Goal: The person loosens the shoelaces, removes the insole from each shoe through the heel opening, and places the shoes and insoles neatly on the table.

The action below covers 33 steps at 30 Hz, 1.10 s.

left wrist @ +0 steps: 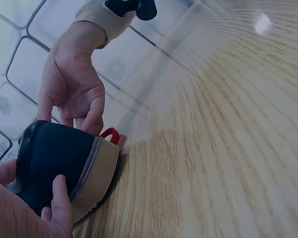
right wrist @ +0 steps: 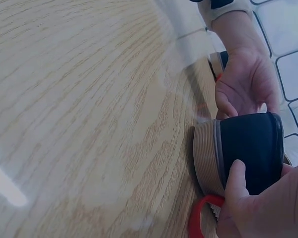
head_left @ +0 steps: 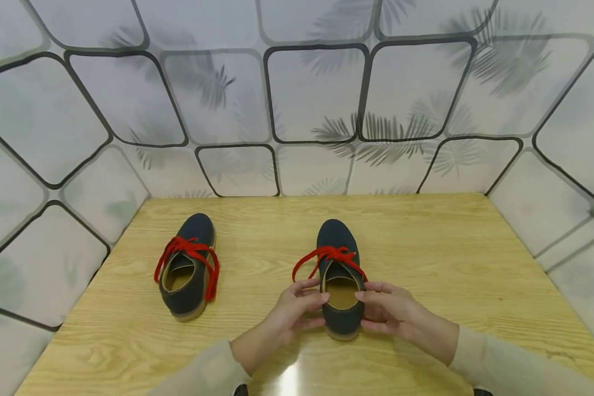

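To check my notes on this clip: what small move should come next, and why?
Probably slide the held lace-up shoe left, toward the other lace-up shoe. The left hand and right hand grip opposite sides of its rear half, so it seems steadied, while its match stands apart on the wooden table, toe also pointing away.

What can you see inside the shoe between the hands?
Inside the shoe, a tan insole shows toward the back. The front of the interior cannot be seen; the dark upper covers it.
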Tool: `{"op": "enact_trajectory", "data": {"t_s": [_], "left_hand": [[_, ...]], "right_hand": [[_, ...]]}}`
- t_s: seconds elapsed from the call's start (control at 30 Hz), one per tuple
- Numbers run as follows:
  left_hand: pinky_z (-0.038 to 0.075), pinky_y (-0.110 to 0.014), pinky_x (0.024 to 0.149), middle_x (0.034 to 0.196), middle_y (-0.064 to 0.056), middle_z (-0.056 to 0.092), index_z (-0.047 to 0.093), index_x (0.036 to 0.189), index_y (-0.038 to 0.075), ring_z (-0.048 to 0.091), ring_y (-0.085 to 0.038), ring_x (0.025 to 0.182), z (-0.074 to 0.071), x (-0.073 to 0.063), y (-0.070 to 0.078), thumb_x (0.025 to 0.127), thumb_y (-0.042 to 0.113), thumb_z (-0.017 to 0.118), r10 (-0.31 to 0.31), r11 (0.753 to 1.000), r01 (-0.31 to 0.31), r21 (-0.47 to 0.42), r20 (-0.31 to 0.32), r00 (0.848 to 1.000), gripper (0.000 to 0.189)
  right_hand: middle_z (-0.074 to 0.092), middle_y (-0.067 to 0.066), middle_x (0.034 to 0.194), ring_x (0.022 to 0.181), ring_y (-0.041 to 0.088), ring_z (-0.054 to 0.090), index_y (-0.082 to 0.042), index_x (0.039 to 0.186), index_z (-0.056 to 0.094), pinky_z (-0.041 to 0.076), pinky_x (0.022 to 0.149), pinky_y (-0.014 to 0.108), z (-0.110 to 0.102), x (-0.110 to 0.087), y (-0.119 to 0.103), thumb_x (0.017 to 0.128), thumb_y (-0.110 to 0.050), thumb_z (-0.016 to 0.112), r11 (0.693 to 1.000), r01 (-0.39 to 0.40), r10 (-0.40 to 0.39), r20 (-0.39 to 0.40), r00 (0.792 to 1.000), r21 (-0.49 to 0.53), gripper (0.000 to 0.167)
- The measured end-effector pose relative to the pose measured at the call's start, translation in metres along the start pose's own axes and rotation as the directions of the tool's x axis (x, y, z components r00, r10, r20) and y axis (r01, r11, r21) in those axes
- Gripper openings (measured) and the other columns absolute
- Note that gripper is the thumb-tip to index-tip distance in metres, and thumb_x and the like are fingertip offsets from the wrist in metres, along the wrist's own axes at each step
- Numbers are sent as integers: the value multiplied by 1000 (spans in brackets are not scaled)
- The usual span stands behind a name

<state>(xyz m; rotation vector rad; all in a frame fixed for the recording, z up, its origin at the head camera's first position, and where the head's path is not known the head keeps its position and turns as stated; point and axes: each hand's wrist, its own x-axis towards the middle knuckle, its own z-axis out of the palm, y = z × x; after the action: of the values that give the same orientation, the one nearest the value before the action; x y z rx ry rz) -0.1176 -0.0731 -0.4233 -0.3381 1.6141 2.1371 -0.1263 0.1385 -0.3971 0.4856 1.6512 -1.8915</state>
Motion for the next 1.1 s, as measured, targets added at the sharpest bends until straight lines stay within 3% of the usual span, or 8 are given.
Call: {"op": "enact_trajectory", "data": {"t_s": [0.33,0.57,0.63,0.83,0.97,1.1], "left_hand": [[56,-39,76,121,-12,54,47,132,6,57,-18,89,0,2,-1,82,13,71,-17,1000,17,-6,-5,1000,56],[56,-39,76,120,-11,55,46,133,6,56,-18,88,0,2,0,82,13,71,-18,1000,18,-2,-4,1000,56],[57,-37,74,119,-11,56,47,133,6,56,-17,87,0,1,0,82,13,71,-21,1000,21,-2,-6,1000,56],[57,-36,74,116,-9,57,46,133,6,57,-16,84,-1,0,0,83,12,70,-22,1000,22,-9,3,1000,56],[57,-37,74,116,-9,58,47,132,7,57,-16,84,0,1,1,82,12,71,-29,1000,29,-12,-3,1000,55],[57,-38,75,116,-9,57,47,132,7,57,-16,85,-1,1,1,83,12,70,-26,1000,26,-14,3,1000,55]], "right_hand": [[70,3,93,86,18,65,1,138,35,52,81,39,-1,-2,-2,83,-19,73,999,-6,5,-21,1000,-43,70],[68,-1,84,78,16,64,1,134,40,52,74,33,-3,-4,-5,84,-20,71,996,-13,13,-7,1000,-90,62],[68,-2,83,76,15,64,0,130,45,52,72,32,-5,-4,-7,85,-19,70,995,-3,4,11,1000,-95,55],[66,-2,87,77,15,63,-8,100,64,53,72,28,-19,-4,-13,88,-16,66,998,45,-43,62,997,-35,14],[66,-1,88,80,14,63,-9,98,64,54,77,28,-26,-2,-21,89,-15,65,998,62,-60,83,995,-16,10],[66,0,87,81,14,64,-8,100,62,55,78,28,-30,4,-30,89,-15,65,998,58,-59,46,997,8,13]]}}
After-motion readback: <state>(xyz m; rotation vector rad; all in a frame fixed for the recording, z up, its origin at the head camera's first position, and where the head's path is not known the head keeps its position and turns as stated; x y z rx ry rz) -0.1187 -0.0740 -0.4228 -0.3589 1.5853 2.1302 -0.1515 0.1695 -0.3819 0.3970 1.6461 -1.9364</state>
